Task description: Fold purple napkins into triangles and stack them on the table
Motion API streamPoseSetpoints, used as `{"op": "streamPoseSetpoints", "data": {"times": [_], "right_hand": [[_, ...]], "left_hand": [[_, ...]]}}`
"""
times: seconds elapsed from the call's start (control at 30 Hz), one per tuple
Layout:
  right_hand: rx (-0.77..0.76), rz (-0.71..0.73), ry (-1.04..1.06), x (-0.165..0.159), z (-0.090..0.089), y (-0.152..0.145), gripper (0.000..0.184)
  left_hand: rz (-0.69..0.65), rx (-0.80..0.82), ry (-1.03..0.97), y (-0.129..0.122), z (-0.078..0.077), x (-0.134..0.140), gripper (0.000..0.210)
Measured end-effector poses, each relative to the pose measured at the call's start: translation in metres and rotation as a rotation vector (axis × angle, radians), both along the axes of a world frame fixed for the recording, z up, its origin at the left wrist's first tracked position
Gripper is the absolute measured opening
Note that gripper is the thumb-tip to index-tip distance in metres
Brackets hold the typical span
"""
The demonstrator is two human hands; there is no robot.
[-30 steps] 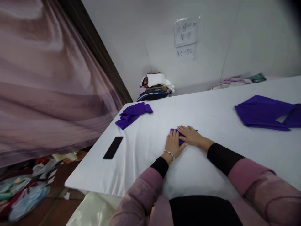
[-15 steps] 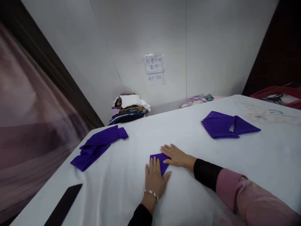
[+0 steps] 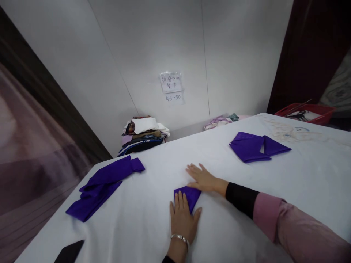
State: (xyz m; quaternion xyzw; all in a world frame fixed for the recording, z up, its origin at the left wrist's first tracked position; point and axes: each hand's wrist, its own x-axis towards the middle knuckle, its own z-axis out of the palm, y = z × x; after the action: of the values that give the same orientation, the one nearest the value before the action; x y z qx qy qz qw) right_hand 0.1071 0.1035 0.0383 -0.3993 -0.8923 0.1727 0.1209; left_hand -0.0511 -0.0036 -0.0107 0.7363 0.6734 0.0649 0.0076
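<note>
A small folded purple napkin lies flat on the white-covered table in front of me. My left hand, with a silver bracelet at the wrist, rests flat on its left part, fingers stretched out. At the napkin's upper right edge is my right hand, palm down with fingers spread; its thumb reaches the edge, and the other fingers are over the bare cloth. Part of the napkin is hidden under my left hand.
Loosely folded purple cloths lie at the left, and more folded purple cloth at the right. Behind the table is a pile of clothes. A red basket stands at the far right, a dark flat object at the front left.
My right hand has shifted up off most of the napkin, showing more of it. My left hand stays flat on it. The camera view has turned slightly right.
</note>
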Motion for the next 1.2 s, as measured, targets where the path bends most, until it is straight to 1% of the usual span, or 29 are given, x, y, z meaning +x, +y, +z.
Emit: {"op": "streamPoseSetpoints", "data": {"times": [0.07,0.1,0.13,0.2,0.27,0.33,0.5,0.6,0.8,1.0,1.07,1.13,1.2], "right_hand": [[0.028,0.164,0.056,-0.024,0.001,-0.011,0.079],[0.015,0.235,0.073,-0.035,-0.001,-0.016,0.079],[-0.010,0.289,0.080,-0.043,-0.005,-0.019,0.078],[-0.074,0.336,0.079,-0.052,-0.013,-0.022,0.077],[-0.108,0.340,0.078,-0.053,-0.021,-0.020,0.075],[-0.110,0.336,0.078,-0.051,-0.025,-0.017,0.073],[-0.138,0.314,0.057,-0.049,-0.024,-0.013,0.070],[-0.148,0.298,0.053,-0.049,-0.025,-0.014,0.071],[-0.111,0.261,0.034,-0.047,-0.032,-0.014,0.071],[-0.069,0.266,0.019,-0.045,-0.040,-0.011,0.071],[-0.067,0.273,0.014,-0.045,-0.041,-0.011,0.072],[-0.064,0.278,0.003,-0.045,-0.042,-0.010,0.072],[-0.062,0.281,-0.005,-0.045,-0.041,-0.011,0.072]], "left_hand": [[-0.003,0.008,-0.004,0.000,0.000,0.000,0.073],[-0.002,0.019,-0.005,0.000,0.001,0.000,0.071],[-0.002,0.029,-0.006,0.000,0.002,0.000,0.068],[0.003,0.035,-0.008,-0.001,0.004,0.001,0.066],[0.005,0.011,-0.011,-0.001,0.006,0.001,0.066],[0.010,-0.016,-0.010,-0.002,0.007,0.002,0.066],[0.005,-0.025,-0.019,-0.002,0.005,0.002,0.069],[0.018,-0.036,-0.041,-0.010,0.007,0.002,0.074],[0.039,-0.108,-0.059,-0.043,0.020,-0.001,0.082],[0.028,-0.106,-0.117,-0.089,0.018,-0.011,0.084],[0.037,-0.106,-0.155,-0.103,0.022,-0.013,0.083],[0.056,-0.106,-0.220,-0.109,0.030,-0.014,0.076],[0.088,-0.097,-0.337,-0.105,0.040,-0.015,0.059]]}}
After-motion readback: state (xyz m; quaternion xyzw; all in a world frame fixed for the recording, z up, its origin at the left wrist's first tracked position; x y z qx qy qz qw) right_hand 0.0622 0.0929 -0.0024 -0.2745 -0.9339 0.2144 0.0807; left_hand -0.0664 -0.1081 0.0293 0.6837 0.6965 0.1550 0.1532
